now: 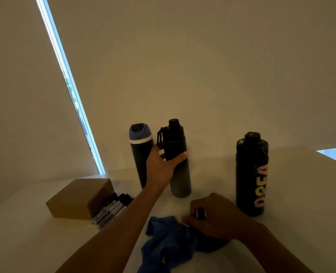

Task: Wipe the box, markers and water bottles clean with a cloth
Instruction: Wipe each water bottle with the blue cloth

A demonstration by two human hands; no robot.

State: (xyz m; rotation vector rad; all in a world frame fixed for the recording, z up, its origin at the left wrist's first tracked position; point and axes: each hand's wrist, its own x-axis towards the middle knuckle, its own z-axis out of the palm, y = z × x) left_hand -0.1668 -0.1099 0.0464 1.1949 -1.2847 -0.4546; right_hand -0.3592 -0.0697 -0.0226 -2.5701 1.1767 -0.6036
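brown cardboard box far left, black-capped markers right beside it, blue-lidded dark bottle, left hand grip curled round the matte black bottle, right hand grip bunched on the crumpled blue cloth, bare white bench, then the lettered black bottle well apart

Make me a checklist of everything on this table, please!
Surface: white table, dimly lit.
Job's things: brown box, markers lying beside it; blue-lidded bottle, middle bottle and lettered bottle all upright; blue cloth crumpled.
Clutter: nothing seen.
Hands: left hand grips the middle bottle; right hand curled on the cloth, grip unclear.
Cables: nothing seen.
Surroundings: pale blinds, bright gap between them.
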